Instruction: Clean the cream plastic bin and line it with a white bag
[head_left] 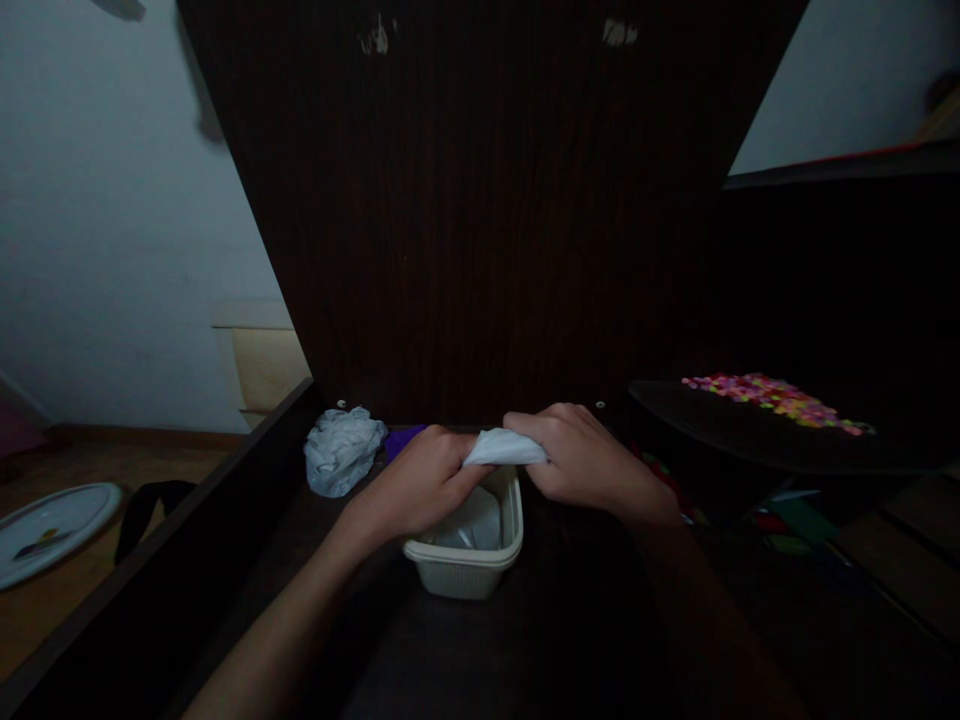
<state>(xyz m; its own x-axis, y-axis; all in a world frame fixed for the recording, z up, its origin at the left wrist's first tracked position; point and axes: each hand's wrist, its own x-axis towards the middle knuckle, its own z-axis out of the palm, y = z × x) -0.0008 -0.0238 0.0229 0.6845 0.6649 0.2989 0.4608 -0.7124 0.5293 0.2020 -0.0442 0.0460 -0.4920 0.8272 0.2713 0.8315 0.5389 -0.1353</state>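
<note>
Between my two hands a strip of thin white plastic, which looks like a bunched plastic bag [506, 447], is stretched level. My left hand [426, 470] is closed on its left end, and my right hand [574, 450] grips the right end. Just below them stands a cream plastic basket [465, 580] with ribbed sides. Some pale, crumpled, see-through material [476, 520] lies inside it, partly hidden by my left hand. Behind my left hand a purple piece [403, 440] shows in part. To its left rests a crumpled white plastic bag [345, 450].
A tall dark wooden panel [487, 220] rises behind the dark surface. A low dark side board [172, 530] borders it at left. On the right, a dark shelf [712, 430] holds a band of colourful small pieces [780, 400]. A white oval lid-like object [60, 530] lies at far left.
</note>
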